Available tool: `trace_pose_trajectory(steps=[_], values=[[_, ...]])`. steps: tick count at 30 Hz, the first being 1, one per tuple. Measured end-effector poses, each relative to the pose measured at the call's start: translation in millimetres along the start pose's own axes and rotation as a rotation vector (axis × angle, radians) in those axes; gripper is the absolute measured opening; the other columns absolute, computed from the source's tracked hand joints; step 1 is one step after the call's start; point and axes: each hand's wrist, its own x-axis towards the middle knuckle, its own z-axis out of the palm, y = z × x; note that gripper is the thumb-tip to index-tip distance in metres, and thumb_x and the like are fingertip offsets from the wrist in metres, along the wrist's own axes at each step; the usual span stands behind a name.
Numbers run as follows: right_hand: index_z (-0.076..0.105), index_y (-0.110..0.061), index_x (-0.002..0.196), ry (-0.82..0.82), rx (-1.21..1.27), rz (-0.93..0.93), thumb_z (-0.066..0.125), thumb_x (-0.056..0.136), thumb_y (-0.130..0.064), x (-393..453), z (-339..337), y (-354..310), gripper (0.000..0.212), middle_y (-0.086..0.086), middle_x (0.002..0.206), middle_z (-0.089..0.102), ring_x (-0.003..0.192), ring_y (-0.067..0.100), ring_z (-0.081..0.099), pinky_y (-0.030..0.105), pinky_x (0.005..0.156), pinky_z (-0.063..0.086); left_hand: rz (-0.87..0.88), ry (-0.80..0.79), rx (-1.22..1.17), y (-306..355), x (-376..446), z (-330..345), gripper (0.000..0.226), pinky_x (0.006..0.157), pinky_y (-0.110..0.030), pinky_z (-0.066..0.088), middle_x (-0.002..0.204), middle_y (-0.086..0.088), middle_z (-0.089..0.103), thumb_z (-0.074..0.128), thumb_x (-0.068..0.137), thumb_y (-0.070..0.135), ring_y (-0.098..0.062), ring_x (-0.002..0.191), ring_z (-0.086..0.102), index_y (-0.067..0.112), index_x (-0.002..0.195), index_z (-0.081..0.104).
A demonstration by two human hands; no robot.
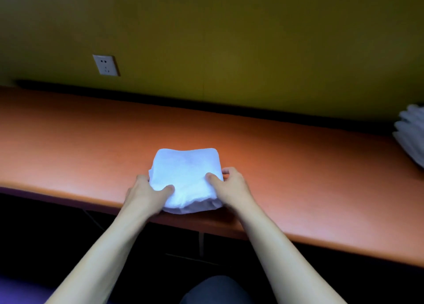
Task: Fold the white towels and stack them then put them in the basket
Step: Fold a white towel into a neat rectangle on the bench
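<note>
Closest to the camera there's a dark knee [215, 290] at the bottom edge, then two bare forearms reaching up to the orange counter [298, 177]. Both hands are on a folded white towel bundle [184, 170] that sits right at the counter's near edge, its front lip just about hanging over.

The left hand [146, 192] grips the bundle's left side, thumb pressed on top and the other fingers tucked round the edge out of sight. The right hand [231, 184] does the same on the right side, thumb on top and fingers curled round the far corner. So both are holding cloth, not just resting on it.

Looks like the person is squaring up the fold or about to lift it, probably toward the pile of white towels [410, 136] poking in at the far right edge of the counter, well apart from the bundle. No basket in view anywhere.

What could go wrong: the layers at the front look a bit loose and bulgy, so a lift by the sides alone could let the middle sag and the fold come undone. And being so near the edge, a sloppy grip could drop it off the counter.

Behind everything there's a yellow-green wall with a white socket [106, 65].
</note>
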Motion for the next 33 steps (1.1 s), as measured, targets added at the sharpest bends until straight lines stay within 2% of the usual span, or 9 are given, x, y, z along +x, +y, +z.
trace_pose_trajectory(steps=[3,7,9,11,14,19,24,30,33], values=[[0.061,-0.022,0.115,-0.065,0.182,0.015,0.070,0.081,-0.036,5.4,-16.0,8.8,0.038,-0.004,0.105,0.068,0.095,0.018,0.068,0.035,0.082,0.056,0.034,0.045,-0.233,6.3,-22.6,7.1,0.035,0.056,-0.030,0.041,0.087,-0.012,0.069,0.070,0.082,0.038,-0.027,0.059,0.060,0.022,0.107,0.053],[0.063,-0.028,0.116,-0.080,0.301,-0.109,0.070,0.082,-0.024,12.9,-44.9,24.8,0.035,-0.001,0.096,0.073,0.084,0.015,0.070,0.024,0.064,0.047,0.009,-0.016,-0.558,28.3,-37.7,26.8,0.038,0.052,-0.029,0.043,0.090,-0.010,0.066,0.072,0.075,0.035,-0.019,0.049,0.055,0.023,0.108,0.059],[0.063,-0.032,0.115,-0.079,0.298,-0.161,0.068,0.081,-0.027,20.9,-61.5,33.6,0.035,-0.004,0.096,0.073,0.086,0.015,0.070,0.026,0.068,0.050,0.022,-0.035,-0.642,45.0,-42.5,43.5,0.041,0.058,-0.036,0.055,0.098,-0.007,0.069,0.075,0.075,0.026,-0.021,0.061,0.067,0.025,0.112,0.059],[0.062,-0.035,0.114,-0.070,0.319,-0.182,0.067,0.081,-0.027,31.2,-82.2,41.5,0.035,-0.007,0.099,0.073,0.089,0.013,0.071,0.031,0.073,0.056,0.048,-0.014,-0.677,64.7,-44.1,60.9,0.050,0.083,-0.051,0.060,0.107,-0.008,0.072,0.074,0.064,0.023,-0.030,0.086,0.074,0.037,0.109,0.057],[0.062,-0.037,0.113,-0.047,0.339,-0.195,0.066,0.081,-0.025,41.1,-122.4,50.4,0.035,-0.008,0.102,0.073,0.093,0.012,0.071,0.037,0.082,0.059,0.096,-0.030,-0.645,98.0,-45.7,83.8,0.061,0.091,-0.057,0.053,0.100,-0.016,0.074,0.069,0.059,0.019,-0.038,0.095,0.071,0.037,0.116,0.056],[0.064,-0.034,0.114,0.031,0.371,-0.142,0.067,0.087,-0.016,29.8,-206.2,56.3,0.033,-0.003,0.101,0.074,0.094,0.018,0.071,0.040,0.083,0.058,0.142,-0.137,-0.565,167.1,-74.5,112.0,0.057,0.085,-0.050,0.056,0.091,-0.002,0.077,0.066,0.061,0.020,-0.028,0.092,0.073,0.032,0.116,0.060],[0.064,-0.033,0.115,0.143,0.400,-0.057,0.067,0.090,-0.012,-11.5,-304.9,51.5,0.032,-0.001,0.101,0.074,0.093,0.017,0.070,0.029,0.077,0.057,0.212,-0.243,-0.509,240.3,-139.5,129.9,0.041,0.086,-0.055,0.055,0.087,0.002,0.077,0.067,0.083,0.010,-0.024,0.088,0.072,0.033,0.116,0.059],[0.062,-0.041,0.114,0.242,0.314,0.014,0.068,0.087,-0.021,-69.9,-429.9,44.9,0.035,-0.013,0.104,0.071,0.097,0.008,0.067,0.032,0.084,0.056,0.321,-0.363,-0.502,321.8,-242.2,151.5,0.058,0.077,-0.051,0.059,0.095,-0.007,0.075,0.061,0.070,0.020,-0.025,0.088,0.072,0.048,0.120,0.055],[0.061,-0.042,0.117,0.266,0.266,0.044,0.067,0.087,-0.023,-97.6,-483.8,45.4,0.036,-0.019,0.109,0.068,0.102,0.001,0.062,0.024,0.087,0.051,0.368,-0.432,-0.462,351.4,-291.2,162.3,0.064,0.076,-0.050,0.059,0.098,-0.010,0.073,0.062,0.072,0.017,-0.028,0.088,0.071,0.050,0.126,0.054]])
